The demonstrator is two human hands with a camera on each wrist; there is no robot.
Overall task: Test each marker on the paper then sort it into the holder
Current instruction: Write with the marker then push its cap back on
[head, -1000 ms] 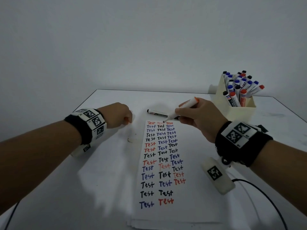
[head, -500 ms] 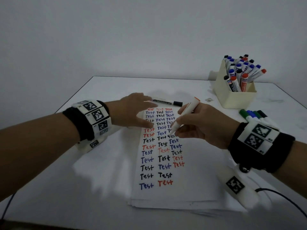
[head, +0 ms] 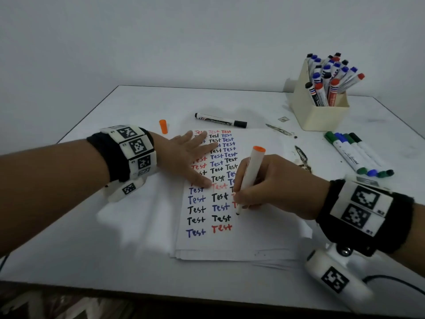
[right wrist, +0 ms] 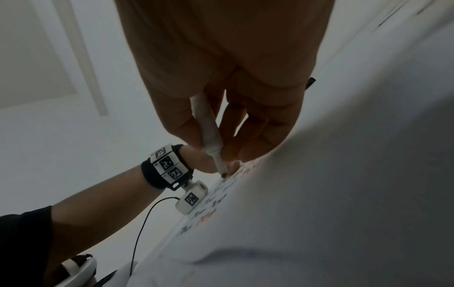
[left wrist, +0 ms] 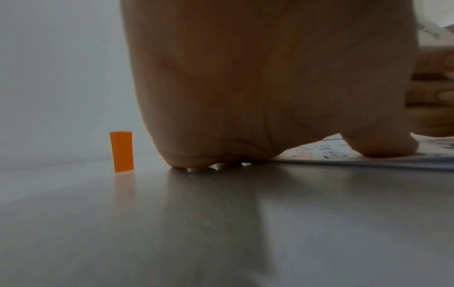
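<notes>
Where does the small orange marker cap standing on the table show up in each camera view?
Head: the small orange marker cap stands upright on the white table, upper left of centre, just beyond the left hand.
Left wrist: the cap stands at left of centre, beside the hand.
Right wrist: not in it.
Shared landmark: the left hand, pressing flat on the sheet of paper, also seen in the right wrist view.
</notes>
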